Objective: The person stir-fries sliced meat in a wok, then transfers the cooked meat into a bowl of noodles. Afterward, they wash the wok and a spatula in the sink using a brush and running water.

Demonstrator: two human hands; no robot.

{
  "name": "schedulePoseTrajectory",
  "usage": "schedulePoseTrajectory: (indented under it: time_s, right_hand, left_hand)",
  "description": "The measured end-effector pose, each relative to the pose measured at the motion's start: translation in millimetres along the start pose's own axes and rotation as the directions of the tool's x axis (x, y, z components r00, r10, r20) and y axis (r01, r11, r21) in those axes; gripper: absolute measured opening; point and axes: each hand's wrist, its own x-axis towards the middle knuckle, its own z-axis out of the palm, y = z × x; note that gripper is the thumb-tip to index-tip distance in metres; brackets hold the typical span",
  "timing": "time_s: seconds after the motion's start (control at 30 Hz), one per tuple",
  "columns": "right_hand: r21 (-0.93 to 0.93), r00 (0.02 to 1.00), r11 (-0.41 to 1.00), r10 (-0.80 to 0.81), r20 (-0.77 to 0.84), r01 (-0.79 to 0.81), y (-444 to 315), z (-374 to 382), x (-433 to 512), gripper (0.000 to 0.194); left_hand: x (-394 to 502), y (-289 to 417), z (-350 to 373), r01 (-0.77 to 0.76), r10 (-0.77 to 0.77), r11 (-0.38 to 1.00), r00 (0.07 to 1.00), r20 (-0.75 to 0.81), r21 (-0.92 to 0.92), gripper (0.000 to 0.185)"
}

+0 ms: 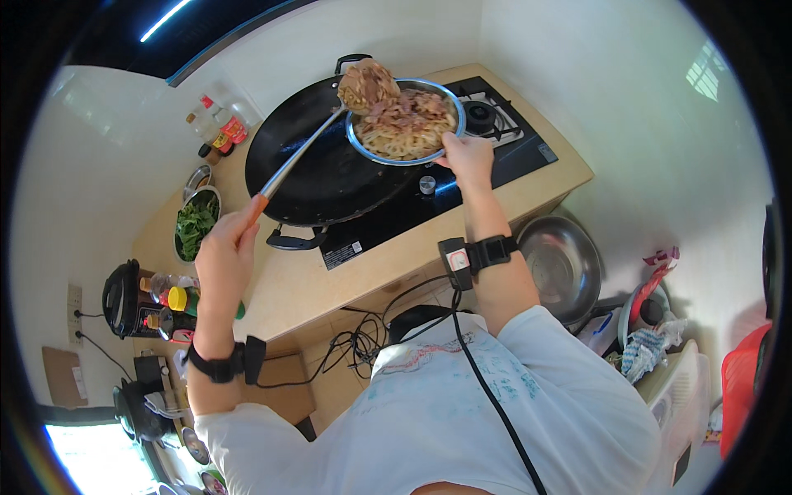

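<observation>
My left hand [226,257] grips the orange-brown handle end of a long metal ladle [300,158]. The ladle's head, heaped with brownish cooked food [369,83], is over the far left rim of a round metal bowl [405,163]. With thumb over its near right rim, my right hand [468,158] holds this bowl. Inside lie pale pieces or strands topped with browned, meat-like bits [408,124]; their exact kind is unclear. Below and left of the bowl sits a large black wok [322,185] on the gas hob, its inside mostly bare with a few small scraps.
A second burner [479,116] is at the right. Leafy greens [197,223] in a dish and sauce bottles [226,120] stand left of the wok. Nearer are more bottles [177,299] and a black cooker [120,300]. Cables [359,340] run from my wrist straps.
</observation>
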Motion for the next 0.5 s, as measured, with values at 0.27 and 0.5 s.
schedulePoseTrajectory:
  time_s: [0.27, 0.5]
  right_hand:
    - [-0.006, 0.997, 1.0, 0.011, 0.072, -0.01, -5.4, 21.2, -9.2, 0.029]
    - [0.047, 0.995, 0.997, 0.049, 0.09, -0.053, -2.9, 30.8, -15.3, 0.028]
  left_hand:
    - [-24.8, 15.6, -1.3, -0.107, 0.308, 0.757, 0.929, -0.207, 0.645, 0.043]
    - [-30.1, -3.6, -2.2, -0.074, 0.29, 0.778, 0.923, -0.253, 0.624, 0.044]
